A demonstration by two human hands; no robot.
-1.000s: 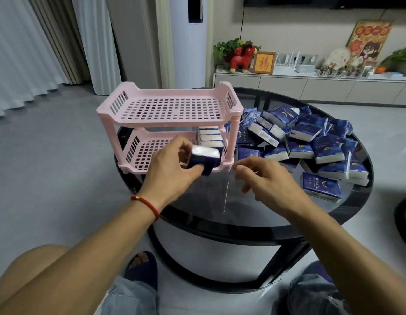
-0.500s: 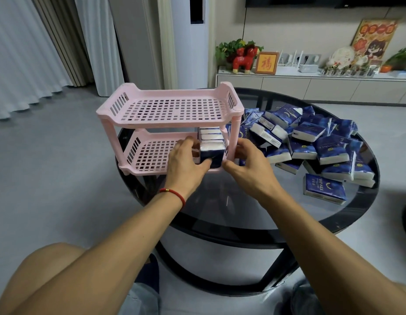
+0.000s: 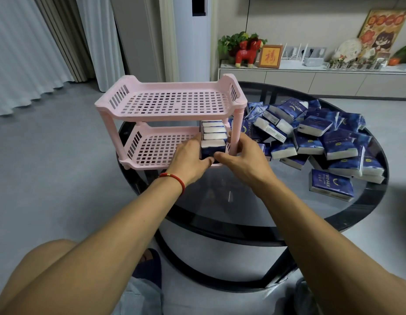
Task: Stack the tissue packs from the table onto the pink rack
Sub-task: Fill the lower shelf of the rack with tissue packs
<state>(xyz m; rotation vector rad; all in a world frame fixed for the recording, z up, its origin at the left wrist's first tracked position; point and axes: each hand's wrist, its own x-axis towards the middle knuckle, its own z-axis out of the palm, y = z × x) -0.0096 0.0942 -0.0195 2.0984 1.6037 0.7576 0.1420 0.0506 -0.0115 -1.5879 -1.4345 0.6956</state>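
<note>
A pink two-tier rack (image 3: pixel 170 103) stands at the left edge of a round dark glass table (image 3: pixel 243 201). Its top shelf is bare. At the right end of the lower shelf, several blue-and-white tissue packs (image 3: pixel 212 130) stand on edge in a row. The nearest pack (image 3: pixel 213 147) sits at the front of that row. My left hand (image 3: pixel 189 160) holds its left side and my right hand (image 3: pixel 245 159) its right side, thumbs meeting at its front. A heap of blue tissue packs (image 3: pixel 322 142) lies on the table to the right.
One pack (image 3: pixel 331 184) lies apart near the table's right front edge. A white low cabinet (image 3: pixel 311 79) with a red toy horse, a plant and framed pictures stands behind the table. Grey floor and curtains lie to the left. My knees show below.
My left hand carried the pack from in front of the rack onto the lower shelf against the row. My right hand came in from the table and closed on the pack's right side.
</note>
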